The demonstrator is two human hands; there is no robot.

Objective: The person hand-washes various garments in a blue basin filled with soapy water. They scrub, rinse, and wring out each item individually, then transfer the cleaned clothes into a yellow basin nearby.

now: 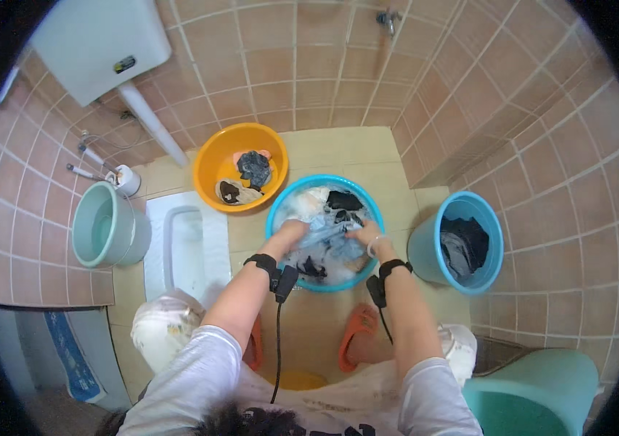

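A round blue plastic basin (324,287) stands on the floor before me, full of sudsy water and wet laundry. My left hand (291,234) grips one side of a light blue cloth (323,235); its fingers are partly hidden in the suds. On the cloth's other side my right hand (366,235) pinches the fabric, which stretches between both hands. Black cloth (344,200) lies at the basin's far side, beside a whitish cloth (312,201). Another black piece (311,267) floats close to the near rim.
An orange basin (203,188) with several wet garments touches or nearly touches the blue one. A squat toilet (222,240) and a pale green bucket (138,231) of water are left. Right stand a blue bucket (423,253) of dark clothes and a large green tub (570,370). Cables hang from my wrist straps.
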